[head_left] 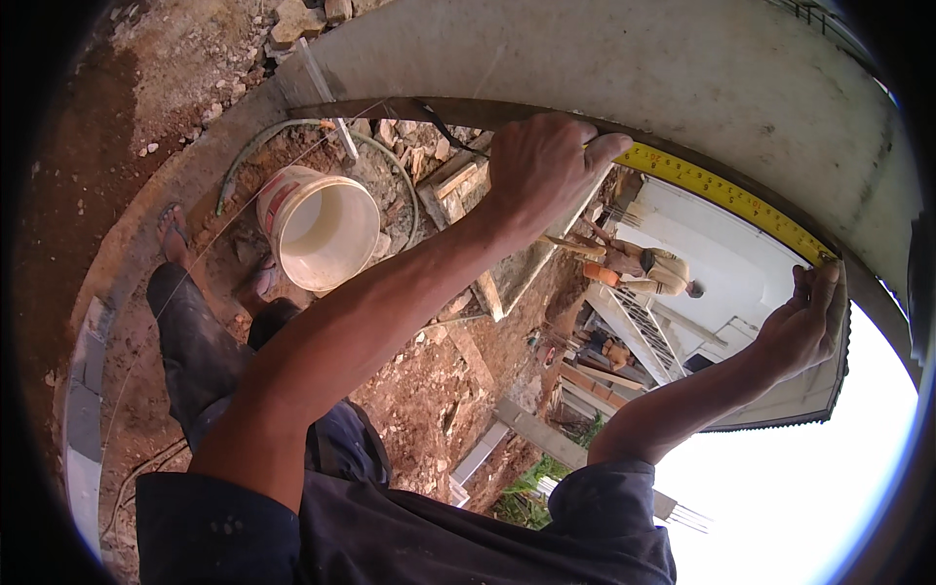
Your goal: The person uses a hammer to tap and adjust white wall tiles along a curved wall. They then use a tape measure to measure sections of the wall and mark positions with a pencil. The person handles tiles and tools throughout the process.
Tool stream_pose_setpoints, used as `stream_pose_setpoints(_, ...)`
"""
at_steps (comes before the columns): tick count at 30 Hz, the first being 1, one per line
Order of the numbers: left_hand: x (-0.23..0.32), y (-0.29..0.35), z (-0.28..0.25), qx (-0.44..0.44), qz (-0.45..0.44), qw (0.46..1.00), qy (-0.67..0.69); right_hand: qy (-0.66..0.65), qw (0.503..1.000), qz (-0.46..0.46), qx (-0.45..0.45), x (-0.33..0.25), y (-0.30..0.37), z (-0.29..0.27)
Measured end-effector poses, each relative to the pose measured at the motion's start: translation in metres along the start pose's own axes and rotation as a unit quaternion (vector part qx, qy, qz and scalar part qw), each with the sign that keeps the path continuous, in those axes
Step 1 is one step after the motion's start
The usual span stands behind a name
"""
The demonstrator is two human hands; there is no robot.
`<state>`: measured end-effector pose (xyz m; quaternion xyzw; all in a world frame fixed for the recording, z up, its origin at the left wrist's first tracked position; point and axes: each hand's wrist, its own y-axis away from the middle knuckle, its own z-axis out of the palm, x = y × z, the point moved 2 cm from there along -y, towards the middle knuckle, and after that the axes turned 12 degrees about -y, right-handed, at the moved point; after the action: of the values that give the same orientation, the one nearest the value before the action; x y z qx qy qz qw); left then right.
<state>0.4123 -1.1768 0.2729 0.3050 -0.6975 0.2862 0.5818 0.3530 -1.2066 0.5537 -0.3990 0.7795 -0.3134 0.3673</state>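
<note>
A yellow tape measure blade is stretched along the lower edge of a long grey panel-like surface. My left hand is closed around one end of the visible blade, its thumb lying along the edge. Whether the tape's case is inside that fist is hidden. At the other end my right hand pinches the blade's tip between thumb and fingers, close against the same edge. Both arms are raised, the blade spanning between the two hands.
A whitish bucket stands near my feet, with a green hose curving behind it. A wooden stake crosses the panel's edge, and a thin string runs nearby. Another person bends among timber and rubble near a white wall.
</note>
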Motion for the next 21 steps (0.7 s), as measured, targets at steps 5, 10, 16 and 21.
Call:
stream_pose_setpoints(5,0.001,-0.001,0.003,0.059,0.014,0.998,0.006,-0.015,1.000,-0.002,0.005,-0.002,0.002,0.003)
stream_pose_setpoints(10,0.003,-0.002,-0.002,0.061,0.016,0.998,0.008,-0.023,1.000,0.003,0.011,-0.001,0.001,0.004)
stream_pose_setpoints(16,0.005,-0.005,-0.009,-0.045,0.000,0.999,-0.024,-0.018,1.000,0.004,0.013,-0.002,0.003,0.006)
stream_pose_setpoints(21,0.007,-0.004,-0.011,-0.033,-0.036,0.999,-0.010,-0.046,0.998,0.006,0.031,0.002,0.005,0.007)
